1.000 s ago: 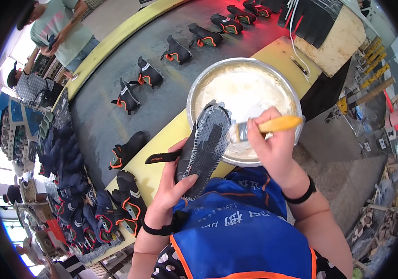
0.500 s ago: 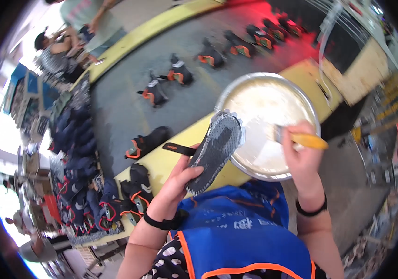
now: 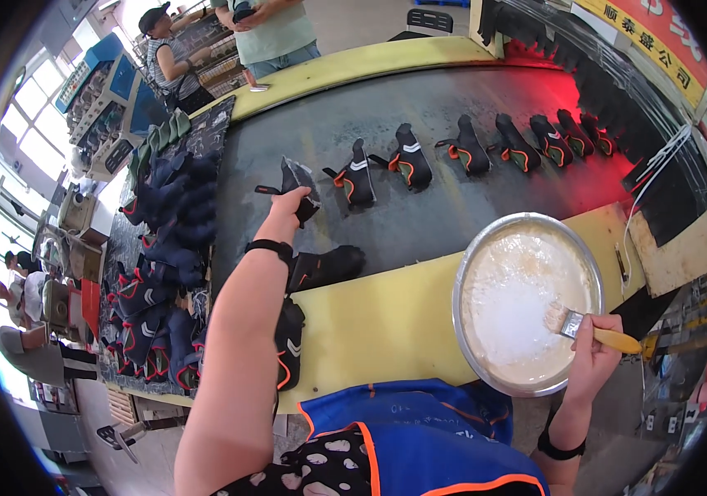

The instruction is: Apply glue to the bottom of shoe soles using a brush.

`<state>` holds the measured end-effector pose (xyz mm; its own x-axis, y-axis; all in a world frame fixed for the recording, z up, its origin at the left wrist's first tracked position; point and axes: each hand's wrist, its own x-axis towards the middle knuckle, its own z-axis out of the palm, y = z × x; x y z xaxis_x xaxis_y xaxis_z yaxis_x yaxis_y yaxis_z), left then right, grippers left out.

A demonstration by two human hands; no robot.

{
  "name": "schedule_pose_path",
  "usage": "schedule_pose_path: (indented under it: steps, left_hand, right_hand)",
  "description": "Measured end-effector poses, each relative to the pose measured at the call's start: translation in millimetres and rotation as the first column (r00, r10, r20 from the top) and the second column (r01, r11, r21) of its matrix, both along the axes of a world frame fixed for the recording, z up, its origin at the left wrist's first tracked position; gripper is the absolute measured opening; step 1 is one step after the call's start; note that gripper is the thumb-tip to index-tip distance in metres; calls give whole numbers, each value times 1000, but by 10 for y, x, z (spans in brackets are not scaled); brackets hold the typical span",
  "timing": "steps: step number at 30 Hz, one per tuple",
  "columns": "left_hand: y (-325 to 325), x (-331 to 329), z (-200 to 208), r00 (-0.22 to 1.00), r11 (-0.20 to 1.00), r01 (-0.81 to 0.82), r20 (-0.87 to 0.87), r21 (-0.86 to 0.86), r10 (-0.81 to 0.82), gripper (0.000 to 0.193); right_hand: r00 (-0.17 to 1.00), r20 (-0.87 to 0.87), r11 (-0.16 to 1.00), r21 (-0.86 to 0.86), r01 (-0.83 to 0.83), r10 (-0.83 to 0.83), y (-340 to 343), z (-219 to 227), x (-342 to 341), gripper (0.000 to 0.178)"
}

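Note:
My left arm reaches out over the grey belt, and my left hand (image 3: 294, 202) is closed on a black shoe upper (image 3: 298, 175) with a dark strap sticking out to the left. Whether the upper rests on the belt I cannot tell. In my right hand (image 3: 595, 357) is a paintbrush (image 3: 614, 341) with a yellow handle, its bristles over the white liquid (image 3: 510, 306) in a wide metal basin (image 3: 458, 307). Another black upper with orange trim (image 3: 333, 266) lies at the belt's near edge, partly hidden by my forearm.
Several black uppers with orange trim (image 3: 411, 157) stand in a row on the belt (image 3: 287, 116), running toward red light at the right. Dark blue uppers (image 3: 176, 215) are heaped at the left. A yellow ledge (image 3: 370, 331) borders the belt. Two people (image 3: 275, 37) stand beyond it.
My left hand has carried the upper from beside the basin out over the belt. My right hand still holds the brush at the basin. The view has shifted, showing more of the far side.

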<state>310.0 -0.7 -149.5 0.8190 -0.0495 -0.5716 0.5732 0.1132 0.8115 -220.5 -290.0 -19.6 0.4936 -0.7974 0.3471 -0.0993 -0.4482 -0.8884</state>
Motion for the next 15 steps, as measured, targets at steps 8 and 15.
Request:
schedule_pose_path:
  steps: [8, 15]
  left_hand:
    - [-111, -186, 341, 729, 318, 497, -190, 807, -658, 71]
    - [413, -1142, 446, -89, -390, 372, -386, 842, -918, 89]
  right_hand:
    - [999, 51, 1000, -12, -8, 8, 103, 33, 4, 8]
    - [992, 129, 993, 115, -12, -3, 177, -70, -40, 9]
